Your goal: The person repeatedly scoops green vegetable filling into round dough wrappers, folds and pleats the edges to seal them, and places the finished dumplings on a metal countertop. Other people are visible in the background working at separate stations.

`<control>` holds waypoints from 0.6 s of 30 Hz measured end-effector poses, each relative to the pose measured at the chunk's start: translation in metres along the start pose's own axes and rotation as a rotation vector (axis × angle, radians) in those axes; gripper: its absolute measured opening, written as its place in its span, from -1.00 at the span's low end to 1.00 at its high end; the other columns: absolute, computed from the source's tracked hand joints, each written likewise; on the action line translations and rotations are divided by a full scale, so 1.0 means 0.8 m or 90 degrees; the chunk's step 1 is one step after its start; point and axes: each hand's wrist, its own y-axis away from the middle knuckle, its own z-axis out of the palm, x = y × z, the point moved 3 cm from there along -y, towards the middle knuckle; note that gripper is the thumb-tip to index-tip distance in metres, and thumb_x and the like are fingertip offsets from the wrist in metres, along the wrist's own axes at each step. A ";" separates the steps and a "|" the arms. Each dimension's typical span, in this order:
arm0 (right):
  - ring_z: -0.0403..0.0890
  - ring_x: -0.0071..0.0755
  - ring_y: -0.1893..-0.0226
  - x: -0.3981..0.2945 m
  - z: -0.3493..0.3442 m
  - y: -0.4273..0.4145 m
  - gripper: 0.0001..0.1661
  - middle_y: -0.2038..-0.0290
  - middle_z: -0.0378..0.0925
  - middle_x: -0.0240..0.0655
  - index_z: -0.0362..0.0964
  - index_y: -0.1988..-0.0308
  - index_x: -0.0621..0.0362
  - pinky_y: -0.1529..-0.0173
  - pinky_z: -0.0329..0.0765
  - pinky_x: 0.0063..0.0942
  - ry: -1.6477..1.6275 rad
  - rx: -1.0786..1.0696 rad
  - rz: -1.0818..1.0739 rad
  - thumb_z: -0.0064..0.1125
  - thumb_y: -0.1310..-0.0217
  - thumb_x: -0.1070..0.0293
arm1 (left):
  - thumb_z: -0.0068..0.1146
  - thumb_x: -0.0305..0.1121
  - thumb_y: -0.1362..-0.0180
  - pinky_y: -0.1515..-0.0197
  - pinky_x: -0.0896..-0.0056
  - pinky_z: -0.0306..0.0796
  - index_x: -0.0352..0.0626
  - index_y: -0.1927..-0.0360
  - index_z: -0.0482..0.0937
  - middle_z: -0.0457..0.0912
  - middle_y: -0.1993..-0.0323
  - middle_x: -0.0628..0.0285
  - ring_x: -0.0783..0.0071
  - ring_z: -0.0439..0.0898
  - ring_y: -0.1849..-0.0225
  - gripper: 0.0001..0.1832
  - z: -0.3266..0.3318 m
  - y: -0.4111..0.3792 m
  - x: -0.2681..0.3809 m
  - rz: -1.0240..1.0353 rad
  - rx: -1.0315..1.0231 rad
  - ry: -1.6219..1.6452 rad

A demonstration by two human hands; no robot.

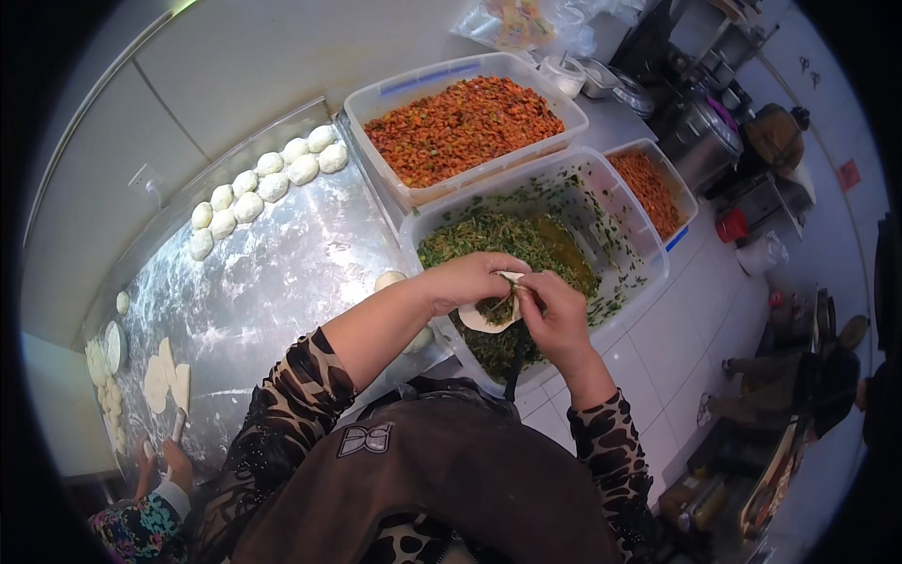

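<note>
Both of my hands hold one round dough wrapper [480,321] with chopped green filling in it, over a clear plastic tub [638,211] of chopped green filling [486,243]. My left hand [468,282] is at the wrapper's upper left edge. With thumb and fingers, my right hand [553,310] pinches the edge at the upper right, where the dough is gathered. Beneath the wrapper, a dark handle [518,359] rests over the tub's near wall. A pale dough ball [389,280] shows partly behind my left forearm, on the metal table, and another [421,340] lies below that forearm.
Floured balls [273,187] line the metal table's [303,240] back edge. Tubs of orange-red filling [465,130] [645,190] stand beyond and to the right. At lower left, a co-worker's hands [176,465] hold a rolling pin [178,425] near flattened dough [169,377]. Other people are at the right.
</note>
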 end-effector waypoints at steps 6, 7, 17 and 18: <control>0.53 -0.31 0.56 0.008 -0.006 0.005 -0.84 0.47 0.48 -0.25 0.50 0.26 0.20 0.44 0.46 -0.45 -0.052 0.039 0.109 0.20 -0.07 0.58 | 0.03 -0.51 -0.13 -0.02 0.54 0.43 -0.27 -0.14 0.52 0.63 0.06 0.22 0.54 0.57 0.04 -0.55 -0.012 0.013 0.006 -0.090 0.033 0.088; 0.53 -0.32 0.56 0.005 -0.004 0.005 -0.85 0.47 0.48 -0.26 0.50 0.27 0.20 0.45 0.46 -0.46 -0.089 0.046 0.154 0.20 -0.07 0.58 | 0.04 -0.50 -0.14 -0.02 0.53 0.43 -0.26 -0.13 0.54 0.64 0.08 0.22 0.54 0.58 0.05 -0.57 -0.013 0.013 0.005 -0.071 0.038 0.021; 0.44 -0.65 0.56 -0.004 0.002 0.004 -0.87 0.51 0.43 -0.38 0.46 0.27 0.26 0.47 0.38 -0.63 -0.069 -0.036 0.197 0.21 -0.11 0.59 | 0.11 -0.39 -0.09 0.08 0.42 0.46 -0.19 -0.04 0.61 0.70 0.29 0.13 0.40 0.62 0.22 -0.60 -0.008 0.001 0.018 0.043 0.017 -0.353; 0.44 -0.66 0.56 -0.004 0.002 0.003 -0.87 0.51 0.43 -0.39 0.46 0.27 0.26 0.47 0.38 -0.64 -0.066 -0.041 0.180 0.20 -0.12 0.59 | 0.11 -0.38 -0.08 0.08 0.42 0.46 -0.22 -0.05 0.60 0.70 0.28 0.13 0.37 0.63 0.22 -0.58 -0.006 0.006 0.029 0.026 -0.003 -0.373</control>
